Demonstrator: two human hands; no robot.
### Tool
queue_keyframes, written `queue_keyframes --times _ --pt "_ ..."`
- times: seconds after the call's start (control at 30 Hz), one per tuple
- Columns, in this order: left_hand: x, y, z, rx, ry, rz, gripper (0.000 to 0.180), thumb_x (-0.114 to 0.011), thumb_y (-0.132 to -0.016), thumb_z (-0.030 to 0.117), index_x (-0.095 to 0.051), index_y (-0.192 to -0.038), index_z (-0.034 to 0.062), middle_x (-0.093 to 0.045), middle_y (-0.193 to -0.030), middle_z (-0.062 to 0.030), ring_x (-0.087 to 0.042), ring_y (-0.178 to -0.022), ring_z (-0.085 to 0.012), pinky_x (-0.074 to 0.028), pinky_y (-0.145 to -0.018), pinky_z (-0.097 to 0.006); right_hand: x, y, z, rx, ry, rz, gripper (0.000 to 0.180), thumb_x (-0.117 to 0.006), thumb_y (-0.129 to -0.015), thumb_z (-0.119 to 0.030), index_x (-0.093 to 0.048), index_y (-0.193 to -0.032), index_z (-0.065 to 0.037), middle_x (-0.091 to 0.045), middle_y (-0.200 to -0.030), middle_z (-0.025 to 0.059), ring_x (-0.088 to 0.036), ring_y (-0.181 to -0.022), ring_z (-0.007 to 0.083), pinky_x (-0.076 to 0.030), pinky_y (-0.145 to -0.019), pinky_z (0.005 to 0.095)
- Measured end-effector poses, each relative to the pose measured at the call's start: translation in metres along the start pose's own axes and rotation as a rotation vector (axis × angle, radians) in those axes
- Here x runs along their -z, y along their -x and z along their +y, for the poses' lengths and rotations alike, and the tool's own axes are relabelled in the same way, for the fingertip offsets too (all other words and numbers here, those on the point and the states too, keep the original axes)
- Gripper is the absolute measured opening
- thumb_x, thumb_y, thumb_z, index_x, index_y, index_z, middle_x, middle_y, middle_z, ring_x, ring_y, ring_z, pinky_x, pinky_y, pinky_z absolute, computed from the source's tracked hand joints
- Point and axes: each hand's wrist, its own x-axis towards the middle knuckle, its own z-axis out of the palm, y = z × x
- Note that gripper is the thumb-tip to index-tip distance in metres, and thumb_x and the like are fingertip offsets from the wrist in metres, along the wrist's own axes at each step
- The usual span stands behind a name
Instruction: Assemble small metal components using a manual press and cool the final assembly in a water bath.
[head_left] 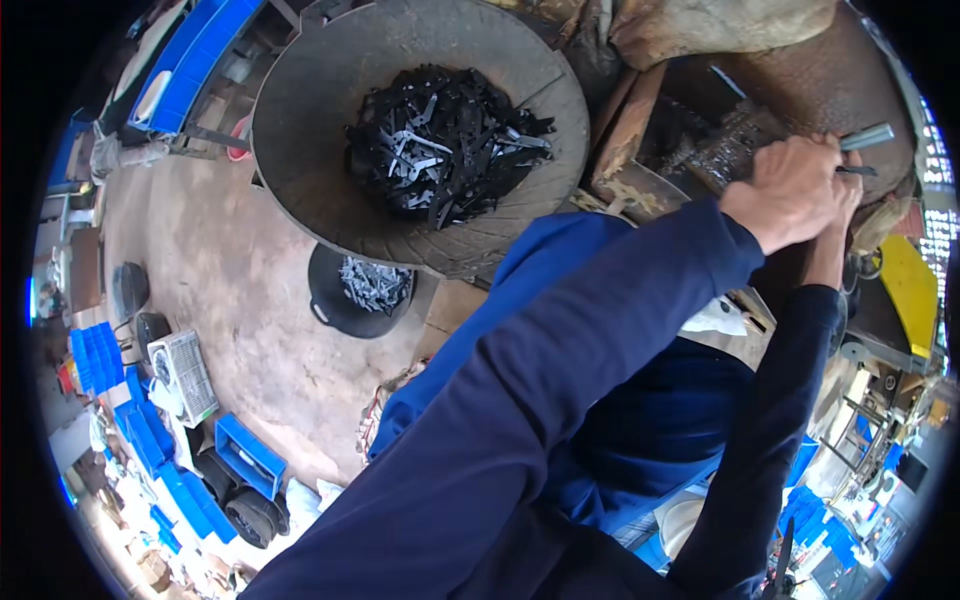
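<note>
Both hands are together at the upper right, in front of a wet, brown-stained machine housing. My left hand is closed, its knuckles up, and overlaps my right hand, which is also closed and partly hidden behind it. A thin dark metal piece pokes out to the right from between their fingers; its other end is hidden. Just above the fingers a silver metal rod sticks out; whether a hand touches it I cannot tell. A wide grey metal pan left of the hands bears a heap of black metal pieces.
Below the pan, a black bucket with grey metal pieces stands on the concrete floor. Blue bins and a pale crate are at the lower left. A rusty frame borders the machine; a yellow panel is at the right.
</note>
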Motion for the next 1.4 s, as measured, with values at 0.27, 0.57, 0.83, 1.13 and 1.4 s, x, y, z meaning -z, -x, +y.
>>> queue_keyframes --times 0.27,0.57,0.83,1.13,1.4 --pt "0.027 0.0 0.007 -0.021 -0.09 0.006 0.031 -0.059 -0.086 0.027 -0.072 -0.097 0.0008 -0.069 -0.092 -0.0264 -0.067 -0.09 -0.0431 -0.054 -0.085 -0.048 -0.01 0.095 -0.102 -0.064 0.453 0.032 0.029 -0.064 -0.096 -0.023 -0.065 -0.116 -0.003 -0.067 -0.097 0.0052 -0.058 -0.091 0.0121 -0.047 -0.085 0.028" --pt "0.031 -0.007 -0.025 -0.157 -0.32 -0.146 0.036 -0.057 -0.091 0.034 -0.063 -0.085 -0.0009 -0.061 -0.073 -0.0214 -0.059 -0.07 -0.0372 -0.046 -0.067 -0.045 0.01 0.208 -0.107 0.397 0.809 -0.515 0.035 -0.072 -0.072 0.0 -0.071 -0.107 -0.005 -0.067 -0.116 0.0112 -0.063 -0.107 0.0283 -0.049 -0.093 0.0371" --pt "0.024 -0.014 -0.059 -0.117 -0.53 -0.362 0.03 -0.062 -0.092 0.028 -0.067 -0.093 -0.0016 -0.06 -0.072 -0.0219 -0.059 -0.07 -0.037 -0.046 -0.068 -0.044 0.028 0.188 -0.111 0.272 0.668 -0.421 0.031 -0.062 -0.078 0.004 -0.07 -0.106 -0.004 -0.069 -0.109 0.0115 -0.064 -0.104 0.0267 -0.05 -0.091 0.0362" --pt "0.031 -0.024 -0.067 0.046 -0.557 -0.648 0.027 -0.064 -0.089 0.022 -0.07 -0.105 0.0011 -0.069 -0.098 -0.0238 -0.064 -0.101 -0.0406 -0.05 -0.086 -0.047 0.034 0.146 -0.1 -0.142 0.512 -0.063 0.022 -0.056 -0.095 -0.008 -0.068 -0.112 0.0 -0.074 -0.1 0.0087 -0.066 -0.091 0.0117 -0.051 -0.083 0.0262" --pt "0.021 -0.024 -0.051 -0.005 -0.239 -0.465 0.024 -0.063 -0.094 0.023 -0.07 -0.104 0.0021 -0.066 -0.074 -0.0052 -0.048 -0.057 -0.0134 -0.04 -0.053 -0.03 0.024 0.127 -0.086 -0.273 0.084 -0.014 0.032 -0.06 -0.098 -0.014 -0.059 -0.126 0.002 -0.071 -0.11 0.0118 -0.067 -0.096 0.0152 -0.052 -0.087 0.0292"
